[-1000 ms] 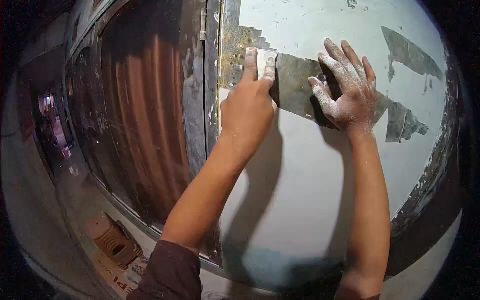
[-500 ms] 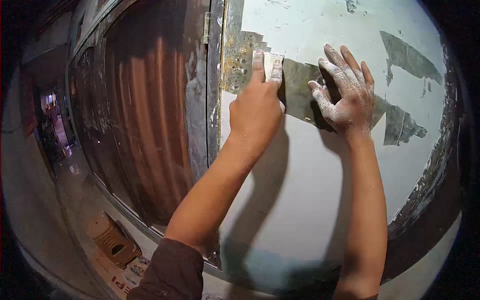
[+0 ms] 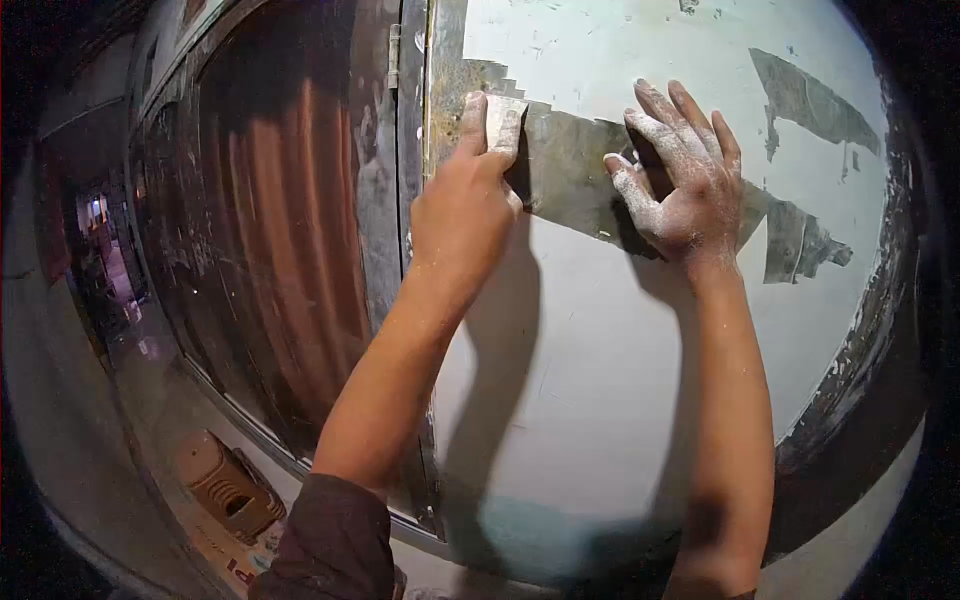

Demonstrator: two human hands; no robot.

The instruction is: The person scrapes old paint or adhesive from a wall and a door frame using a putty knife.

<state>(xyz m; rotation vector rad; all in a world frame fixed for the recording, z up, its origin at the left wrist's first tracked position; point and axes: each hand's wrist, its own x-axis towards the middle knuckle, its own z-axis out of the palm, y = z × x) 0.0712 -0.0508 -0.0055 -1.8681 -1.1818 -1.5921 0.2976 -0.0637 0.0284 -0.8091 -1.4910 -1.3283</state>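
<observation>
My left hand (image 3: 465, 205) grips a small, flat, whitish piece (image 3: 505, 108) against the panel, its fingertips pressing on the face of the piece. The piece lies over the left end of a bare dark-grey band (image 3: 570, 160), close to the panel's hinged edge. White dust covers my right hand (image 3: 690, 190), which rests with spread fingers on the panel over the same band and holds nothing. Above and below the band the panel (image 3: 590, 330) is coated white, with ragged borders where the coat ends.
More grey patches (image 3: 815, 100) show at the panel's right. To the left stands a dark-framed window (image 3: 285, 220) with a brownish-red curtain behind it, and a hinge (image 3: 394, 55) sits on its frame. Low on the left, a brown plastic stool (image 3: 228, 490) lies on the floor.
My left hand has slid left with the whitish piece, nearer the hinged edge. My right hand stays in nearly the same place on the panel. The view has shifted slightly.
</observation>
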